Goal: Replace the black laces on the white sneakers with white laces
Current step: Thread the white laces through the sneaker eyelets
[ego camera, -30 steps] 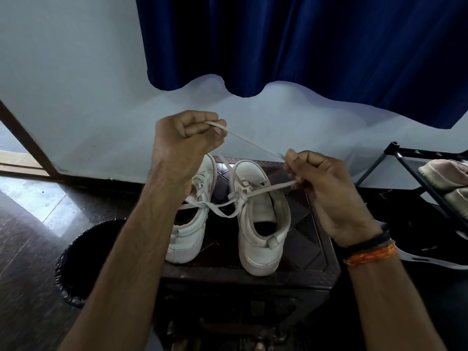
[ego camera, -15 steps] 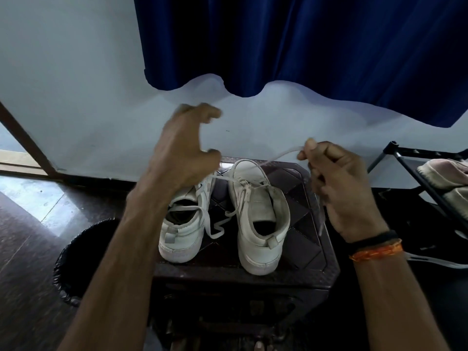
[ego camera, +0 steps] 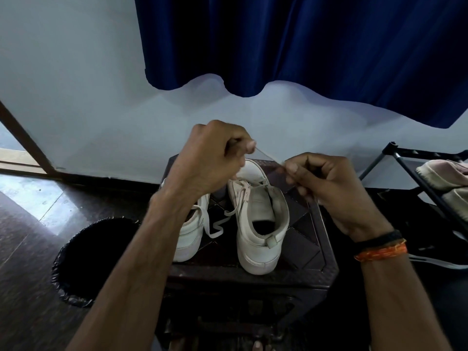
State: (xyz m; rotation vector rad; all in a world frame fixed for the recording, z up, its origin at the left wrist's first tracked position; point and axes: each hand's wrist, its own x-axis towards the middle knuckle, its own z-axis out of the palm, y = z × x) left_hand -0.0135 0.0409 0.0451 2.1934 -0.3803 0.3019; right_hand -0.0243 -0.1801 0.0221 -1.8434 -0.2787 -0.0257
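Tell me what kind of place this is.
Probably a room in a home, near an entry: a shoe rack with footwear, a blue curtain on a plain wall, and a lined bin on the floor.

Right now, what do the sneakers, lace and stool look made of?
Sneakers: smooth white leather or synthetic, matte and scuffed, thick rubber-like sole.
Lace: flat woven fabric, white; it bends limply.
Stool: dark, glossy, patterned top, probably moulded plastic, possibly wood.
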